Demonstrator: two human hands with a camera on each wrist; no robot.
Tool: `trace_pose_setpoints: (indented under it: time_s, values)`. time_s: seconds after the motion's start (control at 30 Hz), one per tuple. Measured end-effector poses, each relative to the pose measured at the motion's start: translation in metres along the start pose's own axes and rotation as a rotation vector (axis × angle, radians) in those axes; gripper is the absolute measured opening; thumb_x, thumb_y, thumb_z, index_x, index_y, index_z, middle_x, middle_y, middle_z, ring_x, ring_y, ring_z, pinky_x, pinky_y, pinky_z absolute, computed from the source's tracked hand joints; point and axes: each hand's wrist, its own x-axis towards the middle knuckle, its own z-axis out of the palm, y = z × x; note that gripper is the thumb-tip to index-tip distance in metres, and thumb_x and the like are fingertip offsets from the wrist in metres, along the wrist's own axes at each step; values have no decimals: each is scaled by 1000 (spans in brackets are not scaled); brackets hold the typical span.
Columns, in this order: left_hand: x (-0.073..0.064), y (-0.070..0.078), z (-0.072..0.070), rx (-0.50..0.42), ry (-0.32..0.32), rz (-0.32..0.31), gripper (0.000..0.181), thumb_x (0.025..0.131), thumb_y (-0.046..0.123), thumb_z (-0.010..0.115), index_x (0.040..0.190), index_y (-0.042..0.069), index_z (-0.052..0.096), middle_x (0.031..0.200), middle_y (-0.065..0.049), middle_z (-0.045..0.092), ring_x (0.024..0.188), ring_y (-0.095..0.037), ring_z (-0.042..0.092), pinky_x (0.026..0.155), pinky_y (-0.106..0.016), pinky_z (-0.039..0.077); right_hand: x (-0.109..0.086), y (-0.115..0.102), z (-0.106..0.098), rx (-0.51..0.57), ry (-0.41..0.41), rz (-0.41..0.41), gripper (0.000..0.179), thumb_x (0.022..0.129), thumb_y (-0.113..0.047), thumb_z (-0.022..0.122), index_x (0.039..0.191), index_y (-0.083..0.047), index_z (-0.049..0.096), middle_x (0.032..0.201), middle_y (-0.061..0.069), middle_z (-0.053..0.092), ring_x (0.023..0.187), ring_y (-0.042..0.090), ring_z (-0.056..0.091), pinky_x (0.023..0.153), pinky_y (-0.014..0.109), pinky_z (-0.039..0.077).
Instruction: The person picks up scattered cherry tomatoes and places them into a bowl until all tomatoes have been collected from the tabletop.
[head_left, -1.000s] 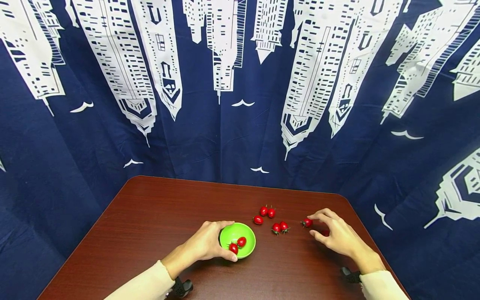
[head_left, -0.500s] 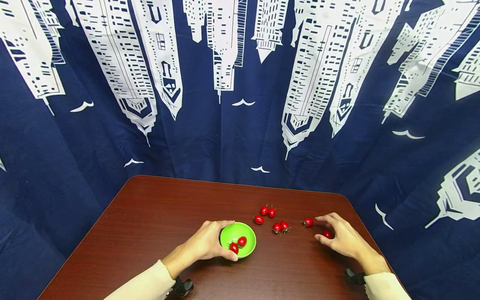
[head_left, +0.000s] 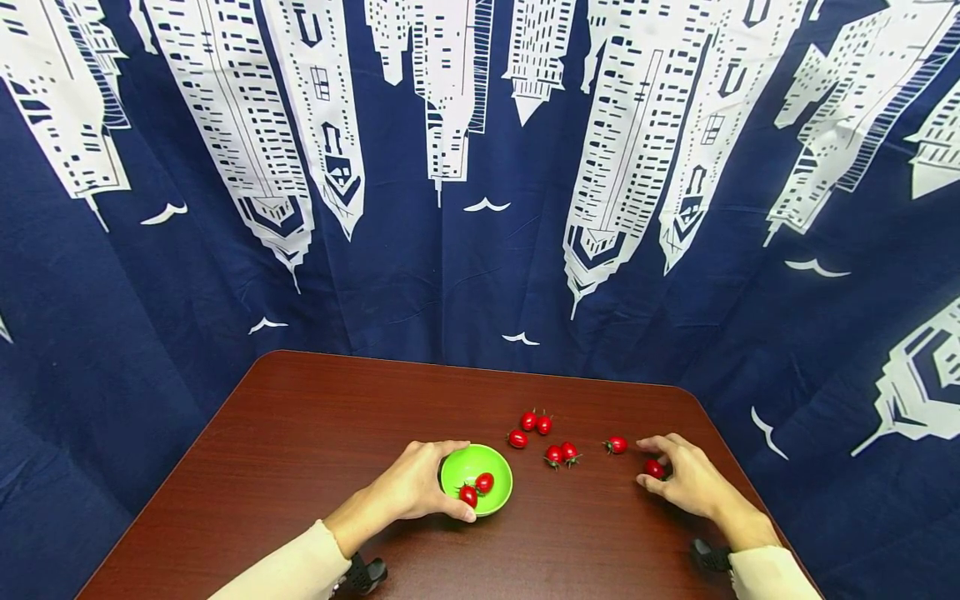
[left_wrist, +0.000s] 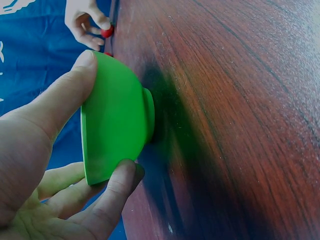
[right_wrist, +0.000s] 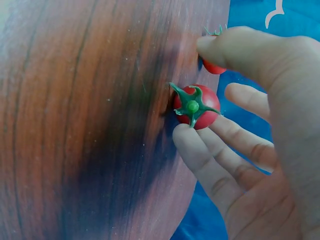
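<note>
My left hand (head_left: pixel 416 483) grips a small green bowl (left_wrist: pixel 112 117) by its side, thumb at the near rim and fingers round the far side. Two cherry tomatoes (head_left: pixel 483 483) lie in the bowl. Over at the table's right side, my right hand (head_left: pixel 688 479) is spread around a single cherry tomato (right_wrist: pixel 207 117) with a green stem star. In the right wrist view a fingertip lies against that tomato, while the thumb stays apart from it. Another cherry tomato (head_left: pixel 617 446) lies just left of the right hand's fingertips.
Between the hands, a pair of cherry tomatoes (head_left: pixel 561 454) and a group of three cherry tomatoes (head_left: pixel 517 439) lie on the brown wooden table (head_left: pixel 300 433). Behind the table hangs a dark blue cloth (head_left: pixel 420 275) printed with white buildings.
My right hand has moved right, away from the left tomato of its pair, and its fingers have come in around the right one. The left hand and bowl stay put.
</note>
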Motion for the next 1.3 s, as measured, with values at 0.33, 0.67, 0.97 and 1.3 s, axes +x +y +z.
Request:
trace_pose_setpoints:
  time_s: [0.33,0.67,0.97,1.3]
  values:
    - [0,1,-3,-9,-12,0,106,68,41,115,156,3,71,140,-13,84,127,-31,77,115,-54,64,1,1,-2,50,-60,27,37,84,-5,101,117,-7,84,103,2,75,81,2,71,72,26,62]
    - [-1,1,-3,1,-3,18,106,68,41,116,156,2,71,139,-13,84,124,-30,78,113,-52,65,1,-1,-1,23,-77,47,30,84,0,98,109,-11,85,96,-6,74,82,3,67,73,25,61]
    - [0,-1,-4,6,-6,19,107,68,42,116,156,3,71,138,-13,84,124,-30,78,111,-51,65,1,-1,-1,31,-83,57,30,84,0,96,108,-11,84,93,-6,71,80,0,64,72,24,59]
    - [0,-3,-4,-2,-5,20,106,67,42,116,156,3,72,136,-12,85,122,-29,77,109,-49,65,0,-1,-1,39,-90,77,29,85,-2,97,109,-11,83,94,-4,73,80,-1,65,71,24,59]
